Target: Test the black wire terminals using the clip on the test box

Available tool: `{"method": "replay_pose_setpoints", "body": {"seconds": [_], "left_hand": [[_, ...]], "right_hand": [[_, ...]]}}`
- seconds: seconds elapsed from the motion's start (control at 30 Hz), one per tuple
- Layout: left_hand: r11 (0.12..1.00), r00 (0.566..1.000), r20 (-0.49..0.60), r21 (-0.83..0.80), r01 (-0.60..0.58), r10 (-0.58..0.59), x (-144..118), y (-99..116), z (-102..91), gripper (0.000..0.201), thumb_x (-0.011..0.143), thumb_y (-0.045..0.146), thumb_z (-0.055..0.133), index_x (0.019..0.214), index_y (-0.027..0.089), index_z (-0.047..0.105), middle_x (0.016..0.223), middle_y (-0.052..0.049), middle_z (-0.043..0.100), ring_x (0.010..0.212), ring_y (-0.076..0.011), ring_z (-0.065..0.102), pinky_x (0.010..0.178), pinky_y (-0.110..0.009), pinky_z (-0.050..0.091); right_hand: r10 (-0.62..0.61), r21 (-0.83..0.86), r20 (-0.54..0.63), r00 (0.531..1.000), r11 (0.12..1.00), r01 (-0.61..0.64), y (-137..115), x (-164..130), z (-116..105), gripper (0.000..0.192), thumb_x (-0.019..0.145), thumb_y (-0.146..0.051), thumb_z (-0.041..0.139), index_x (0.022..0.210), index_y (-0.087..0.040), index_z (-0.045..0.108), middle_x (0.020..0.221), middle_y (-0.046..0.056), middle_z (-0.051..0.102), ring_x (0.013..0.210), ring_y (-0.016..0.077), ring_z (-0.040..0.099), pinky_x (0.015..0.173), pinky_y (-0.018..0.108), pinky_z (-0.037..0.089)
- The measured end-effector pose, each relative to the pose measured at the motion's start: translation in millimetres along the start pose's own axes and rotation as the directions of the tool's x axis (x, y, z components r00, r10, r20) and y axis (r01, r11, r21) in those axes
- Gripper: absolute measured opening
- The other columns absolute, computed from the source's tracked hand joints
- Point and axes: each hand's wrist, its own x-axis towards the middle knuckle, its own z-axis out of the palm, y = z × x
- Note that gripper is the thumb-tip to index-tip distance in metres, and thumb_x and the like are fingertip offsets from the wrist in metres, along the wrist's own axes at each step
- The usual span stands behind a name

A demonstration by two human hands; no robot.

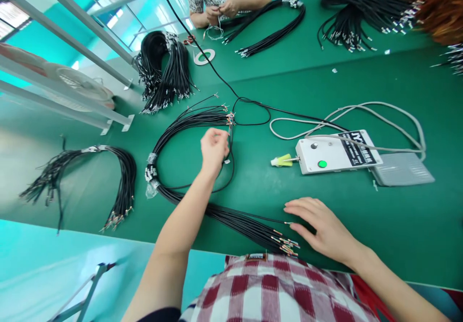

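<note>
A bundle of black cables [246, 224] curves in a loop on the green table, tied with white bands at its left side. Its bare, coloured wire ends point towards my body and towards the far side. Inside the loop, my left hand [214, 151] is closed, thumb and fingers pinched at a single black cable [232, 154] that bends away from the bundle; the exact contact is partly hidden. My right hand [323, 226] has thumb and fingers apart. One cable's stripped tip lies by its thumb, and I see nothing held there.
A white control box [318, 154] with a green button and yellow-tipped shaft stands right, beside a grey pedal [403, 170]. More cable bundles lie left [125, 167] and beyond [162, 71]. Across the table a person's hands [226, 9] handle thin wire near a tape roll [204, 57].
</note>
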Motion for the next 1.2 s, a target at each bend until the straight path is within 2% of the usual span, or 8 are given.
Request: {"method": "replay_pose_setpoints", "body": {"seconds": [0.1,0.23,0.37,0.47,0.53,0.6,0.93,1.2], "left_hand": [[0.990,0.962,-0.250,-0.106,0.087,-0.111,49,10,-23.1,0.010,0.096,0.017,0.045,0.087,0.019,0.043,0.056,0.009,0.048,0.046,-0.0070,0.054,0.051,-0.018,0.041],[0.995,0.946,-0.311,-0.052,0.085,-0.098,60,3,-27.1,0.006,0.096,0.016,0.046,0.094,0.018,0.041,0.072,0.004,0.056,0.059,-0.0094,0.061,0.059,-0.022,0.047],[0.922,0.949,0.102,0.226,-0.314,0.298,-21,0,1.8,0.019,0.089,0.018,0.060,0.107,0.019,0.052,0.093,-0.002,0.060,0.084,-0.0130,0.061,0.071,-0.024,0.046],[0.866,0.656,0.734,0.201,-0.457,0.176,-99,13,16.8,0.007,0.094,0.022,0.055,0.091,0.018,0.060,0.086,-0.002,0.062,0.083,-0.0146,0.058,0.076,-0.027,0.047],[0.843,0.430,0.902,0.201,-0.499,0.039,-135,22,19.0,0.010,0.095,0.026,0.056,0.092,0.018,0.061,0.090,-0.003,0.062,0.088,-0.0174,0.058,0.081,-0.030,0.047],[0.808,0.336,0.941,0.237,-0.539,-0.051,-156,23,19.1,0.008,0.093,0.025,0.059,0.096,0.018,0.061,0.095,-0.005,0.062,0.094,-0.0204,0.057,0.085,-0.033,0.048],[0.715,0.463,0.886,0.338,-0.611,-0.023,-163,-2,23.9,0.006,0.092,0.013,0.054,0.092,0.016,0.059,0.094,-0.008,0.061,0.090,-0.0228,0.056,0.083,-0.036,0.048],[0.984,0.764,0.645,0.153,-0.090,-0.030,-154,9,13.2,0.015,0.095,0.027,0.055,0.090,0.017,0.065,0.073,-0.001,0.063,0.064,-0.0123,0.059,0.064,-0.025,0.047]], "right_hand": [[0.022,0.039,0.090,0.996,0.999,-0.026,-3,-3,9,0.025,0.095,-0.027,0.059,0.119,-0.025,0.063,0.115,0.009,0.068,0.102,0.0228,0.062,0.085,0.038,0.046],[0.058,0.029,0.037,0.998,0.998,-0.059,-1,-1,17,0.013,0.097,-0.023,0.055,0.099,-0.024,0.068,0.097,0.006,0.069,0.087,0.0200,0.060,0.077,0.035,0.041],[0.104,0.069,-0.001,0.995,0.992,-0.104,-2,3,20,0.011,0.097,-0.023,0.056,0.098,-0.023,0.067,0.096,0.003,0.070,0.085,0.0180,0.062,0.076,0.033,0.039],[0.154,0.106,-0.003,0.988,0.983,-0.153,-3,8,20,0.010,0.097,-0.024,0.056,0.100,-0.023,0.066,0.093,0.002,0.072,0.082,0.0171,0.064,0.075,0.033,0.040],[0.241,0.128,-0.035,0.970,0.964,-0.235,-4,10,19,0.010,0.097,-0.023,0.055,0.098,-0.022,0.065,0.087,0.001,0.071,0.077,0.0164,0.063,0.074,0.033,0.041],[0.336,0.166,-0.080,0.938,0.933,-0.320,-4,12,19,0.011,0.097,-0.024,0.054,0.096,-0.022,0.065,0.084,0.001,0.069,0.076,0.0162,0.062,0.074,0.032,0.043],[0.506,0.381,-0.135,0.852,0.820,-0.427,0,10,17,0.011,0.095,-0.029,0.057,0.097,-0.024,0.067,0.093,0.002,0.071,0.079,0.0176,0.065,0.077,0.032,0.051],[0.556,0.695,-0.031,0.830,0.609,-0.382,-7,31,5,0.016,0.090,-0.034,0.064,0.096,-0.021,0.071,0.083,0.003,0.073,0.075,0.0172,0.066,0.071,0.030,0.052]]}}
